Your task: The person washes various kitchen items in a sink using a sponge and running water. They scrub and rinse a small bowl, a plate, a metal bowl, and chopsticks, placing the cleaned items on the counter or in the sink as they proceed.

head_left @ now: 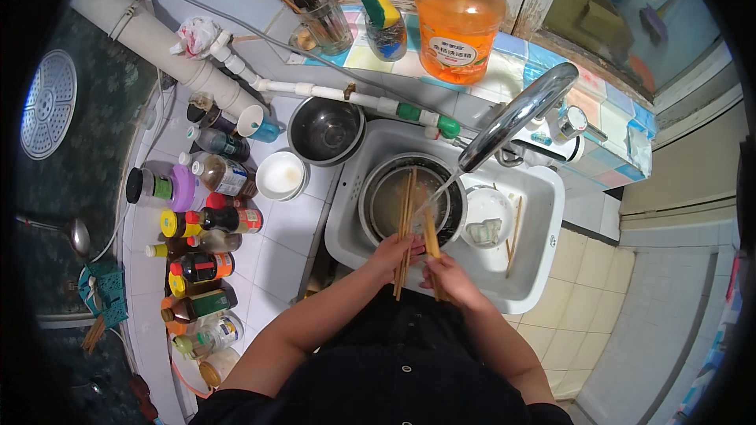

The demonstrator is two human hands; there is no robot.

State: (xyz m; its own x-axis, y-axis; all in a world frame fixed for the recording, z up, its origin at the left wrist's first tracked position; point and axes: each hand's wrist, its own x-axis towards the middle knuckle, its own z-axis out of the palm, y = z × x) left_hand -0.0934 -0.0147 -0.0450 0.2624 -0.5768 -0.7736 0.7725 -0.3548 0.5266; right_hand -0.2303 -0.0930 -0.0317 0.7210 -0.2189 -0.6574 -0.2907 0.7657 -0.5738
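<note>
My left hand is closed round a few wooden chopsticks, whose far ends reach over a metal basin in the white sink. Beside it, my right hand grips a bundle of chopsticks, held close together. From the chrome faucet a thin stream of water runs down toward the right-hand bundle. Cloudy water fills a bowl or pot nested inside the basin. To its right lies a white dish with a pale green cloth or pad in it. Loose chopsticks rest along the sink's right side.
Dark metal bowls and stacked white bowls stand on the tiled counter left of the sink. Several sauce bottles line the far left. On the ledge behind are an orange detergent bottle and a sponge in a glass.
</note>
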